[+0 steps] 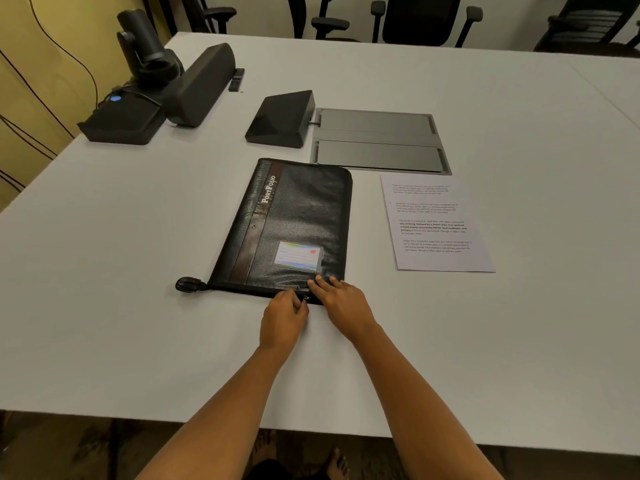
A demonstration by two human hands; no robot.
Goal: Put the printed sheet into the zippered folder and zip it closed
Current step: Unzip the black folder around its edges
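black zippered folder [287, 223] lies flat on the white table [138, 271], cover up and shut, brown strip with "PortFolio" lettering down its left side, clear card window [298, 256] near its near-right corner; small black loop [188, 284] sticks out from the near-left corner and rests on the table. printed sheet [436, 226] is outside the folder, flat on the table just to its right, apart from it, text side up, four blocks of print. left hand [284, 317] is at the folder's near edge, fingers curled in, pinching the zipper pull [305, 298] between thumb and fingertips. right hand [341, 301] is just beside it, fingers straight and together, laid flat on the cover at the near-right corner, pressing down, holding nothing. the two hands nearly touch at the zipper. can't tell from this angle how much of the zip track is closed. behind the folder: black wedge-shaped device [282, 121] and, touching its right side, a grey two-panel hatch [379, 140] set into the tabletop. far left corner of the table: conference camera [147, 46] above a black base with a blue light [121, 123], long black speaker bar [201, 84] next to it, small remote [236, 79] beside the bar. office chairs [420, 19] along the far side of the table
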